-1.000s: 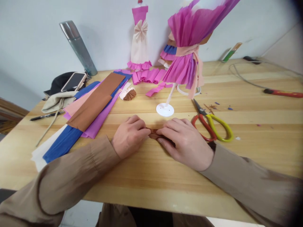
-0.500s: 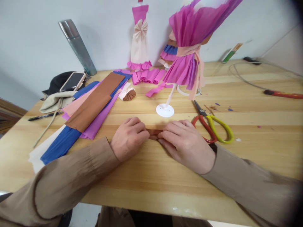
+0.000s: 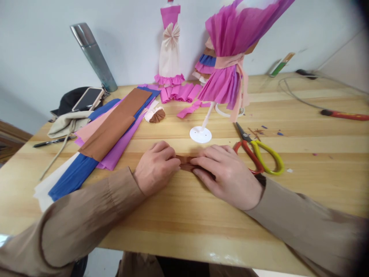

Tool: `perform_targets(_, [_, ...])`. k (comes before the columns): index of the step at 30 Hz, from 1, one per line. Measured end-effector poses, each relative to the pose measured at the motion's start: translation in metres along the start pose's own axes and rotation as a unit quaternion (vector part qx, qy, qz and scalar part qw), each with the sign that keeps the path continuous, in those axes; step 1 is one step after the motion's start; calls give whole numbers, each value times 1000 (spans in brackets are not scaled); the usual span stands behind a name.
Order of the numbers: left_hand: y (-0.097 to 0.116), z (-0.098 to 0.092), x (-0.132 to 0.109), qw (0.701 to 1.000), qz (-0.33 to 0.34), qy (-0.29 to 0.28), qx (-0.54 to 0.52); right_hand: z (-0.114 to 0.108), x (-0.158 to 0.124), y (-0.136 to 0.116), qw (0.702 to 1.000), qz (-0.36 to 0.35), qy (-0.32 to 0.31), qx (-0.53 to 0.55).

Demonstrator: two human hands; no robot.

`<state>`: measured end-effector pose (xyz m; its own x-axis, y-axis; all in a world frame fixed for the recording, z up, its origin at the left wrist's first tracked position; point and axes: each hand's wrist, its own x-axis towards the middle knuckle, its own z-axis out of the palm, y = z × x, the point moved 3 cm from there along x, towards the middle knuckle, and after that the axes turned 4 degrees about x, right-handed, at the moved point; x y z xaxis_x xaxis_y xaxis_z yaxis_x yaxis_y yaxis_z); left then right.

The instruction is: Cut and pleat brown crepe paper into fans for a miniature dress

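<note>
A brown strip of crepe paper (image 3: pixel 186 163) spans the gap between my hands, low over the wooden table. My left hand (image 3: pixel 157 167) grips its left end with curled fingers. The other end is pinched by my right hand (image 3: pixel 223 175); most of the strip is hidden under the fingers. Just right of my right hand lie scissors (image 3: pixel 253 148) with one red and one yellow handle. Beyond the hands stands a white round base (image 3: pixel 200 134) carrying a magenta crepe-paper dress (image 3: pixel 227 50) tied with a peach band.
Stacked crepe-paper sheets (image 3: pixel 115 125) in brown, blue, purple and peach lie at the left. A steel flask (image 3: pixel 93 55), phone (image 3: pixel 88 99) and pen (image 3: pixel 52 142) are behind them. Farther back are a second paper dress (image 3: pixel 170 50) and a brown-white rosette (image 3: pixel 155 114). A red-handled tool (image 3: pixel 344 114) lies right.
Slightly more of the brown strip shows between my fingers, its folds parted a little. Both hands have stayed in nearly the same place.
</note>
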<state>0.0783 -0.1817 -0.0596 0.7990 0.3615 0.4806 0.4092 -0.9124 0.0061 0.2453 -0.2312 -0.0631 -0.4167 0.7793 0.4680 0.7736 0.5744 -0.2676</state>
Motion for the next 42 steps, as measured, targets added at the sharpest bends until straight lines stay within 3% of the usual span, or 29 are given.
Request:
perform_targets(10, [6,-3,3,999,38,22,31,1,0,0,1000,-11,6,10])
perform_targets(34, [-2,1,-3,998,-49,-46,-17,2,0,5,997,50,-49,-9])
perform_targets(42, [-2,-1,-2,999,-10,-8,36,3,-2,9,998,39,-50,-9])
